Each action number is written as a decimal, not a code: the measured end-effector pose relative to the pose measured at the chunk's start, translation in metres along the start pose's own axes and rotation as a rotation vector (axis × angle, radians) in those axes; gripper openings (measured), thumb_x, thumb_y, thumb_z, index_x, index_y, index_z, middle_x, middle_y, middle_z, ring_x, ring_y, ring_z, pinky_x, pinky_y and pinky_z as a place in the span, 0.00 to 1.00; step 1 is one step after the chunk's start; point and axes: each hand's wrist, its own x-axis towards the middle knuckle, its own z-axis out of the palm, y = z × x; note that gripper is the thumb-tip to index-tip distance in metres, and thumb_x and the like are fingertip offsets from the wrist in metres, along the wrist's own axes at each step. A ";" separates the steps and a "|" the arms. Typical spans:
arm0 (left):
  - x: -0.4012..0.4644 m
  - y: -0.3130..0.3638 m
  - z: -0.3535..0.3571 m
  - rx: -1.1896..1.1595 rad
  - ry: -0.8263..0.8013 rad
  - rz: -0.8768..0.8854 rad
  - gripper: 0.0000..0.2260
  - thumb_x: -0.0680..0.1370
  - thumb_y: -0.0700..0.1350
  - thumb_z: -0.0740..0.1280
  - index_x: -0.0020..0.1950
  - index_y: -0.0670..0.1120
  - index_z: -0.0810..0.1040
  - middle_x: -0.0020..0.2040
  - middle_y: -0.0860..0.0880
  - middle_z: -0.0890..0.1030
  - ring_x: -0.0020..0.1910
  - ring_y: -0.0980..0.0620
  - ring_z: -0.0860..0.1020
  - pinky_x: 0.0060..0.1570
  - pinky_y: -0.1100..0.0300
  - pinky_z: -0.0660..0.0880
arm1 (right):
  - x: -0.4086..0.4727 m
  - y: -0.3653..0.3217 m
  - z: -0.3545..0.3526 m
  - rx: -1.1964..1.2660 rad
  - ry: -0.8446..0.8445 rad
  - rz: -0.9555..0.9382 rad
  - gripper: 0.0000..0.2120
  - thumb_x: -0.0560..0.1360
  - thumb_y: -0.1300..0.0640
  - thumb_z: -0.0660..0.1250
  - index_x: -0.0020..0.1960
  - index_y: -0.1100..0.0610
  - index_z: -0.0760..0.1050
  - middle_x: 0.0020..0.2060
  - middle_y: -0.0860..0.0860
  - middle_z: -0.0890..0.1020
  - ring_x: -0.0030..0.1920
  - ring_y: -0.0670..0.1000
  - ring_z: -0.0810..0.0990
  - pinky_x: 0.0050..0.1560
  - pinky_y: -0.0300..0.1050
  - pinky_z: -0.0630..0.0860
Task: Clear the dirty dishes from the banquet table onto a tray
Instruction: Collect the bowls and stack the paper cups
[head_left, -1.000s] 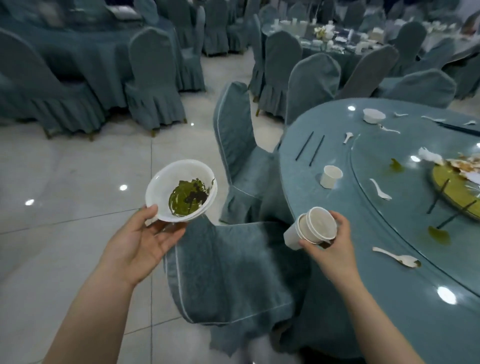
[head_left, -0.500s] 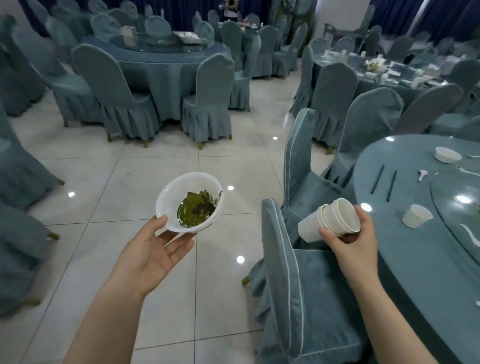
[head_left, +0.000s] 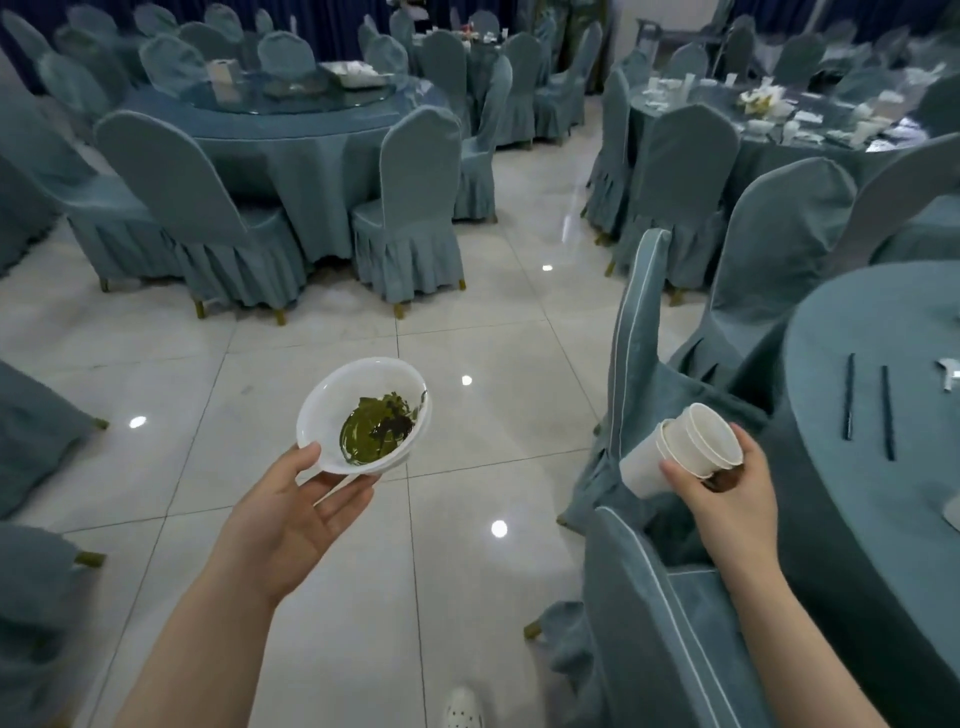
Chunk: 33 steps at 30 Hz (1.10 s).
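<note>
Left hand fingers: the left hand (head_left: 291, 525) lies palm up in the lower centre of the frame, its fingers (head_left: 345, 506) nearly straight under the stack of white bowls (head_left: 332, 415), the thumb hooked over the near rim, so it grips the stack.
Right hand fingers: the right hand (head_left: 727, 499) at centre right is curled round a nest of white paper cups (head_left: 680, 449), thumb on the near side, the other fingers wrapped behind.
Bowls: tilted towards the viewer, held over the floor; the top one carries a smear of dark green leftovers (head_left: 376, 428). A white strip, perhaps a spoon handle, pokes out beneath; I cannot tell for sure.
Cups: lying on their sides in the grip, mouths pointing to the upper right, above the back of a chair (head_left: 660, 623).
Chair beyond: a second covered chair (head_left: 636, 338) stands just past the cups, its piped back edge-on.
Surface at right: the teal-clothed round banquet table (head_left: 852, 467) fills the right edge; two dark chopsticks (head_left: 867, 410) lie side by side on it, apart from each other, with a small white scrap (head_left: 950, 371) at the frame's edge.
Floor: glossy pale floor tiles (head_left: 467, 322) with ceiling lights mirrored in them; a white perforated shoe (head_left: 462, 709) shows at the bottom edge.
Room behind: more round tables ringed with teal-covered chairs at upper left (head_left: 291, 124) and upper right (head_left: 810, 124), the right one strewn with white tableware.
</note>
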 end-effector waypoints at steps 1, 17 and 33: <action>0.019 0.009 0.009 0.012 -0.013 -0.008 0.16 0.79 0.45 0.61 0.66 0.45 0.71 0.57 0.36 0.80 0.52 0.39 0.82 0.41 0.50 0.81 | 0.014 0.001 0.008 -0.002 0.019 0.020 0.32 0.64 0.56 0.79 0.60 0.38 0.69 0.49 0.31 0.78 0.47 0.29 0.77 0.50 0.39 0.72; 0.303 0.074 0.221 0.174 -0.498 -0.241 0.25 0.67 0.46 0.69 0.64 0.48 0.73 0.56 0.39 0.80 0.52 0.39 0.82 0.42 0.50 0.81 | 0.167 -0.003 0.035 -0.097 0.471 0.169 0.27 0.63 0.51 0.78 0.60 0.44 0.73 0.50 0.39 0.81 0.49 0.38 0.79 0.42 0.36 0.72; 0.448 0.026 0.480 0.357 -0.898 -0.533 0.11 0.78 0.45 0.62 0.60 0.47 0.73 0.55 0.38 0.80 0.51 0.40 0.82 0.42 0.51 0.82 | 0.224 0.008 -0.024 -0.063 1.022 0.316 0.25 0.66 0.55 0.77 0.59 0.45 0.72 0.50 0.41 0.80 0.49 0.41 0.78 0.42 0.39 0.73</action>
